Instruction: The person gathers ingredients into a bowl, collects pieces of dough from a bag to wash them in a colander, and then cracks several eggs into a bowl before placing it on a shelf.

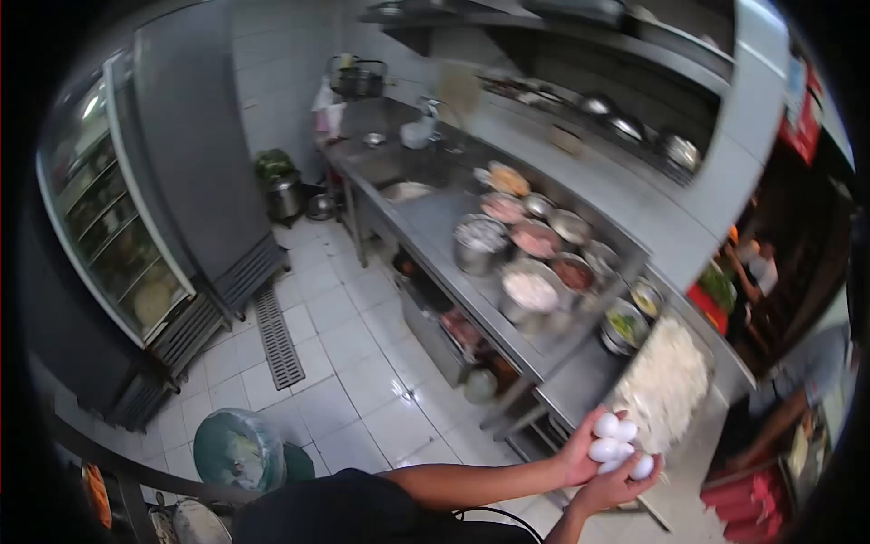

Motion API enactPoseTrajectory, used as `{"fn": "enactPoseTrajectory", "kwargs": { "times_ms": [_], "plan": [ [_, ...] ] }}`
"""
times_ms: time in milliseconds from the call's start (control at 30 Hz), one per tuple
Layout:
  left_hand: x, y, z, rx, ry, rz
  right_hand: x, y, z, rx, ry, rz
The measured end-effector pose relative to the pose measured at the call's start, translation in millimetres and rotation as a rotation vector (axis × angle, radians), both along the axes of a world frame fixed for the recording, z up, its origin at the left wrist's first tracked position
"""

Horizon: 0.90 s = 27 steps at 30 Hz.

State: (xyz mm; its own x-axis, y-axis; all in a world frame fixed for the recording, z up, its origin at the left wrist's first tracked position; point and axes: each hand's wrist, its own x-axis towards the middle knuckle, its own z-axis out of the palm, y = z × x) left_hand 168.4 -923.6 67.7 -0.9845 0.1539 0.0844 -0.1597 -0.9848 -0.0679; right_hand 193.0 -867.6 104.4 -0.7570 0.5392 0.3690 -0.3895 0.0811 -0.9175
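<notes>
My left hand (578, 456) and my right hand (616, 490) are side by side, cupped around several white eggs (613, 448). The fingers of both hands curl under and about the eggs, and some fingers are hidden by them. Just beyond the hands lies a tray heaped with pale, shredded-looking food (669, 376). A metal pot with something green in it (624, 326) stands beside that heap.
Several metal pots of food, one with white contents (530, 288), crowd the steel counter (435, 213). A green lined bin (227, 449) stands on the tiled floor. A glass-door fridge (113, 208) is at left. Another person's arm (770, 426) shows at right.
</notes>
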Motion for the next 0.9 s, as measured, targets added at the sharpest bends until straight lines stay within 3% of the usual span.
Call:
{"fn": "enactPoseTrajectory", "kwargs": {
  "times_ms": [133,267,467,767,900],
  "plan": [
    [39,-168,4,-0.077,-0.101,0.325,16,-155,2,0.075,-0.012,0.339],
    [85,-285,15,-0.072,-0.206,0.602,34,-273,-3,0.083,0.008,0.628],
    [121,-404,21,-0.082,-0.262,0.842,48,-405,-11,0.053,-0.030,0.901],
    [86,-588,-3,-0.108,-0.362,1.043,4,-602,-42,-0.167,-0.190,1.154],
    [107,-673,-3,-0.069,-0.394,1.230,15,-696,-40,0.004,-0.143,1.260]
  ]
}}
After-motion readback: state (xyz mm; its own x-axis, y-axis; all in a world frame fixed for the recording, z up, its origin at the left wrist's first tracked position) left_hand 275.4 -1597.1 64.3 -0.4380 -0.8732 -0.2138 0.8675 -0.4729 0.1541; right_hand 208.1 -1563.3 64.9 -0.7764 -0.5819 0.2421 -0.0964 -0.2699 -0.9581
